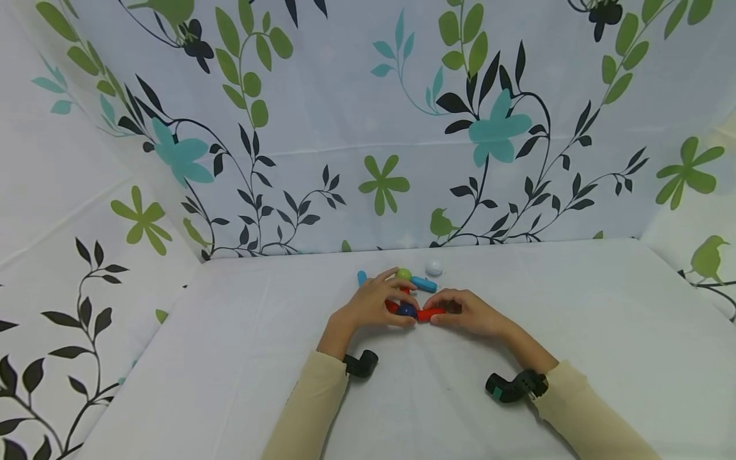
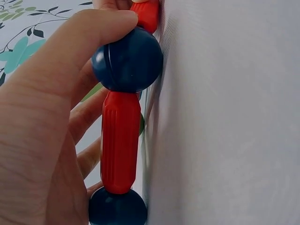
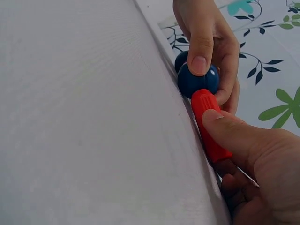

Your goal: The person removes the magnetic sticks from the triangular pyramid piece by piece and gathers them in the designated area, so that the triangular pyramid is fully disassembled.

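My left hand (image 1: 376,300) holds a dark blue ball (image 1: 407,310) between thumb and fingers, just above the white cloth. From this ball a ridged red rod (image 2: 120,143) runs to a second blue ball (image 2: 118,207), seen in the left wrist view. On the other side, my right hand (image 1: 468,313) pinches another red rod (image 3: 211,126), its end meeting the first ball; whether it is seated in it cannot be told. A yellow-green ball (image 1: 404,274) shows just beyond the left fingertips. The left hand partly hides the joined pieces in the head view.
Behind the hands lie a light blue rod (image 1: 424,284) and a white ball (image 1: 434,268). Another light blue rod (image 1: 361,278) shows past the left hand. The white-covered table (image 1: 241,358) meets a leaf-patterned cloth (image 1: 322,147) at the back.
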